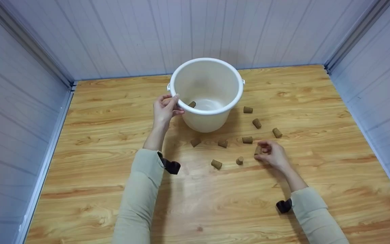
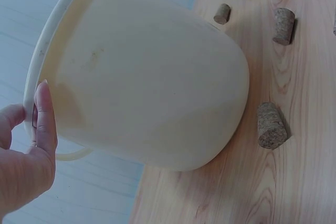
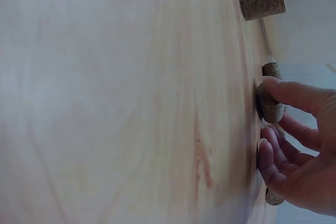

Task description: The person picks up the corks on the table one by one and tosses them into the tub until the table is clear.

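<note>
A white bucket [image 1: 204, 122] stands upright on the wooden surface. At its left side, my left hand [image 1: 163, 112] pinches the rim between thumb and fingers; the left wrist view shows the fingers [image 2: 46, 114] lying against the outer side. One cork [image 1: 192, 104] is inside the bucket, partly hidden by the near rim. To the right and closer to me, my right hand [image 1: 273, 156] pinches another cork [image 1: 258, 150] by its ends. In the right wrist view this cork [image 3: 270, 103] is at the surface, with the thumb over part of it.
Several loose corks lie in front of the bucket and to its right, among them one cork [image 1: 216, 164] nearest me and one standing cork [image 1: 239, 160]. A ribbed pale wall [image 1: 130, 40] rises behind the bucket, with further walls at left and right.
</note>
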### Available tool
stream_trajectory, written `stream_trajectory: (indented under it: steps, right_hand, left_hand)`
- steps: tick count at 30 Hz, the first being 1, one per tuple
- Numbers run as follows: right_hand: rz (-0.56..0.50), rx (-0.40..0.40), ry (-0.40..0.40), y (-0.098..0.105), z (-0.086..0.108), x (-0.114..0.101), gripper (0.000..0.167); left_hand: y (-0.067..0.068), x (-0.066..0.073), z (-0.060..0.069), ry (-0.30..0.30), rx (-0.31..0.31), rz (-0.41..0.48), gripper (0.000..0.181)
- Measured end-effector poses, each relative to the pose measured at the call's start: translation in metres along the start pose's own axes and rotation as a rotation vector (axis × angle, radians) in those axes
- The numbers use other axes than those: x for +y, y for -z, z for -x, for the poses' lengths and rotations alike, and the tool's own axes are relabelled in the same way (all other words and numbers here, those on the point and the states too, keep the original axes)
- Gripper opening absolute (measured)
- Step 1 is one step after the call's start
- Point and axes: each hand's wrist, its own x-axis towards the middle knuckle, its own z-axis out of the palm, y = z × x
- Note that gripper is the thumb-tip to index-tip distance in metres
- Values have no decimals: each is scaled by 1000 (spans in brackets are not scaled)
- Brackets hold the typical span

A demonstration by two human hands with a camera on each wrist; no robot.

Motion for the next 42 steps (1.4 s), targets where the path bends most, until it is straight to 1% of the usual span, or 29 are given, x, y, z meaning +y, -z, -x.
stream_trajectory:
  steps: [4,6,9,10,11,12,13,14,15,16,17,18,19,20,21,22,23,24,25,27,28,29,30,32,35,37,39,41,42]
  right_hand:
    - [20,10,19,1,0,0,39]
    - [24,8,19,1,0,0,38]
    - [29,5,32,0,0,0,37]
    - [28,5,36,0,0,1,36]
    - [29,4,41,0,0,1,36]
    - [27,5,45,-1,0,1,36]
    - [28,6,47,-1,0,2,36]
    - [23,8,41,-2,0,2,36]
    - [21,8,39,-2,0,3,36]
    - [22,9,37,-2,-1,3,36]
    - [21,8,34,-3,0,4,36]
    - [21,9,34,-3,0,4,37]
    - [23,9,33,-3,0,4,37]
    - [25,9,35,-3,0,3,37]
    - [27,12,36,-3,0,3,37]
    - [29,14,38,-3,0,2,37]
    - [29,17,38,-2,1,2,37]
    - [29,16,37,-2,1,1,37]
    - [27,15,32,-2,1,0,37]
    - [20,12,17,-1,2,-1,38]
    - [16,9,8,0,2,-2,38]
    - [12,8,1,1,2,-3,39]
    - [11,7,-6,2,2,-5,39]
    - [11,18,-10,4,2,-8,40]
    - [3,39,15,8,2,-14,40]
    - [-1,56,41,11,1,-18,39]
    - [-3,69,64,13,0,-22,39]
    - [-2,79,73,15,0,-26,39]
    - [-5,84,70,16,0,-29,40]
  left_hand:
    - [4,-6,-5,-13,-14,1,49]
    - [-3,12,7,21,-7,21,41]
    - [-6,20,13,23,4,31,35]
    - [-9,26,18,40,16,30,34]
    - [-9,27,19,38,13,30,35]
    - [-6,16,11,19,5,30,37]
    - [-7,16,14,12,14,16,38]
    - [-4,10,8,2,10,24,41]
    - [-8,21,20,13,3,38,39]
    - [-5,13,14,-4,-6,45,41]
    - [0,1,4,-37,-19,46,44]
    - [2,-4,0,-46,-22,51,45]
    - [3,-8,-3,-47,-18,37,47]
    - [9,-21,-17,-48,-28,56,47]
    - [7,-17,-13,-31,-19,37,46]
    - [12,-30,-26,-39,-12,18,49]
    - [12,-30,-27,-12,-14,33,45]
    - [6,-13,-15,19,-8,35,40]
    - [1,0,-6,49,0,30,37]
    - [-3,10,4,39,-2,19,37]
    - [-3,9,3,35,-4,18,37]
    - [0,4,-2,34,-7,32,37]
    - [0,5,0,15,-4,8,41]
    - [10,-26,-25,-44,-14,4,50]
    - [16,-41,-37,-87,-31,42,55]
    - [16,-40,-36,-102,-38,35,56]
    - [13,-31,-26,-79,-34,34,52]
    - [1,0,-4,-18,-19,27,42]
    - [-2,7,2,-3,-12,19,39]
